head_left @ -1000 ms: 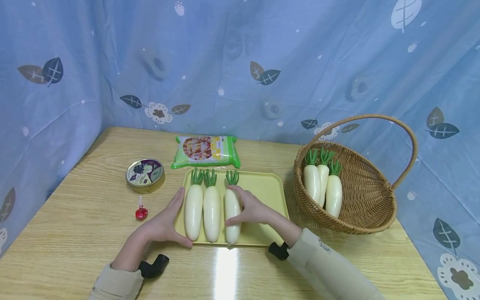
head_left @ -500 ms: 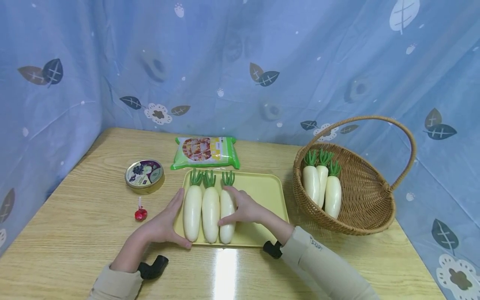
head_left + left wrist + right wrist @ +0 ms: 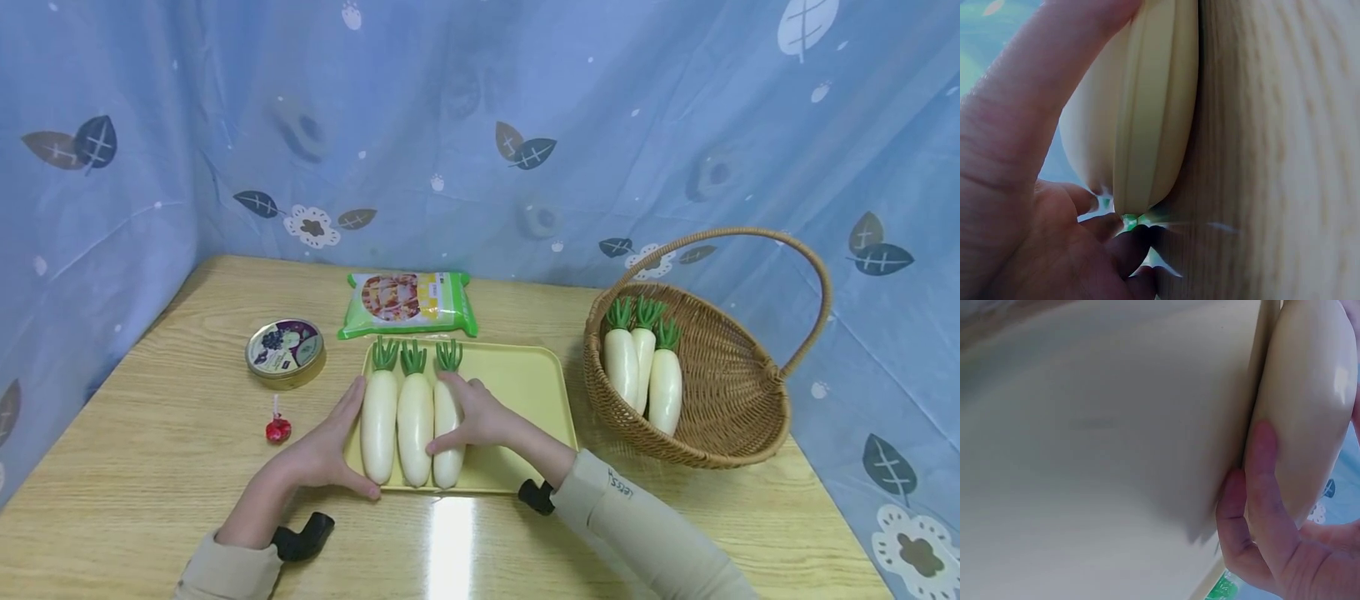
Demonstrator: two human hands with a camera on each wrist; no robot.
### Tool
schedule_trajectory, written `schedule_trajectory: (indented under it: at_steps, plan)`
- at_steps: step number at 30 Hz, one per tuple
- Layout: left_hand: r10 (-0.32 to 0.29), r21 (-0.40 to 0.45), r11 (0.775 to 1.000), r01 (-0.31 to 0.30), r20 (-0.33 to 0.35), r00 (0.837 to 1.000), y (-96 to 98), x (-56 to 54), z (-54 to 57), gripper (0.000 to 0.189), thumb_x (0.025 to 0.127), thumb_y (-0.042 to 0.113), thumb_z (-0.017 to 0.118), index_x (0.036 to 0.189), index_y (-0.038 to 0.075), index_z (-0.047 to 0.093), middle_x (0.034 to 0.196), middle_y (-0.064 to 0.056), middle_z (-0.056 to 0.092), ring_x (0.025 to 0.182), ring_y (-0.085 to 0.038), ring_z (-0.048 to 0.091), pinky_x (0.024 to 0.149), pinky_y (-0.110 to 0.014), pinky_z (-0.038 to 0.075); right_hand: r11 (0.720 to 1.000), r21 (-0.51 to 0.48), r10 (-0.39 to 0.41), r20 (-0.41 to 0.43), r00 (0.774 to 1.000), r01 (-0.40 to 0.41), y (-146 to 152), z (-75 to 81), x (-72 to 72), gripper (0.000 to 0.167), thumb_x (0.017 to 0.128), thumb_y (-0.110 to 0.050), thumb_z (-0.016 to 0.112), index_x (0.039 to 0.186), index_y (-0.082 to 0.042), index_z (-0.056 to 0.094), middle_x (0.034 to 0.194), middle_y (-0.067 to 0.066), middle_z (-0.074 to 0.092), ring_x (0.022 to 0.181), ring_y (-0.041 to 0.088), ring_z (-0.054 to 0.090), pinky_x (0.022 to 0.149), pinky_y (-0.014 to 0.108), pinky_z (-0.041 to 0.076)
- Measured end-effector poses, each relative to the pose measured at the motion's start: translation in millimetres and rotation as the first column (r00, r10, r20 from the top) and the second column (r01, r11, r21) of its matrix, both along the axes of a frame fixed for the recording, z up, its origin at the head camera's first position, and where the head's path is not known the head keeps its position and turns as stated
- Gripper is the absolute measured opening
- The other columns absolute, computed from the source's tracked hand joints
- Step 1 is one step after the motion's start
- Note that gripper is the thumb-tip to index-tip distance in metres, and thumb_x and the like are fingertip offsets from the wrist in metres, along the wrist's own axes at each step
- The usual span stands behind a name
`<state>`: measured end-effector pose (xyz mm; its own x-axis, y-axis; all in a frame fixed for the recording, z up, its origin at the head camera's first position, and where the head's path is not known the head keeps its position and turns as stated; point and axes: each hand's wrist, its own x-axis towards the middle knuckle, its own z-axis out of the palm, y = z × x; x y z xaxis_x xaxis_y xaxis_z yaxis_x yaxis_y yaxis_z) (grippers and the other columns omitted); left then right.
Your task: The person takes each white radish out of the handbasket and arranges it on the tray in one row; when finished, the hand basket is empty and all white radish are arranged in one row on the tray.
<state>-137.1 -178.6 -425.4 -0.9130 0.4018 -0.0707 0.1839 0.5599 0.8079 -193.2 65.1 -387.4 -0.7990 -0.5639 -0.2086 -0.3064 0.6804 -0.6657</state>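
Three white radishes with green tops lie side by side on a yellow tray (image 3: 525, 375): a left radish (image 3: 379, 429), a middle radish (image 3: 415, 429) and a right radish (image 3: 447, 467). My right hand (image 3: 483, 419) grips the right radish from above, thumb and fingers around its body. In the right wrist view, fingertips press along the side of this radish (image 3: 1310, 369), low near the tray floor. At the tray's left edge rests my left hand (image 3: 321, 454), thumb and fingers spread. The left wrist view shows the tray rim (image 3: 1147, 106) between thumb and fingers.
A wicker basket (image 3: 720, 400) with a tall handle stands at the right, holding more white radishes (image 3: 665, 392). Behind the tray lies a green food packet (image 3: 408, 304). Left of it are a round tin (image 3: 286, 353) and a red wrapped lollipop (image 3: 278, 430).
My right hand has slid the right radish leftward, narrowing the gap to the middle radish. The left hand has stayed at the tray's left edge.
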Motion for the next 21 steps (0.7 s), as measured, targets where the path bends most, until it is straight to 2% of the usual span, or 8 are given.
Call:
schedule_trajectory:
  at_steps: [12, 21]
  plan:
    - [0.003, 0.006, 1.000, -0.003, 0.005, 1.000, -0.2, -0.4, 1.3, 0.146, 0.046, 0.038, 0.089, 0.143, 0.000, -0.013, 0.149, -0.023, -0.013, 0.135, -0.040, -0.007, 0.106, -0.056, 0.006, 0.998, 0.051, 0.020, 0.015, 1.000, -0.020, -3.7, 5.7, -0.4, 0.108, 0.064, -0.037, 0.082, 0.146, -0.008, 0.018, 0.139, 0.019, 0.034, 0.122, 0.032, 0.034, 0.097, 0.045, 0.037]
    - [-0.005, 0.004, 1.000, 0.005, 0.006, 1.000, -0.1, -0.5, 1.1, 0.145, 0.047, 0.038, 0.089, 0.143, -0.001, -0.013, 0.149, -0.024, -0.013, 0.135, -0.040, -0.007, 0.105, -0.057, 0.006, 0.999, 0.017, 0.031, -0.006, 1.000, -0.031, 0.1, 7.2, 3.0, 0.106, 0.067, -0.038, 0.080, 0.147, -0.009, 0.016, 0.142, 0.015, 0.032, 0.120, 0.033, 0.034, 0.095, 0.047, 0.037]
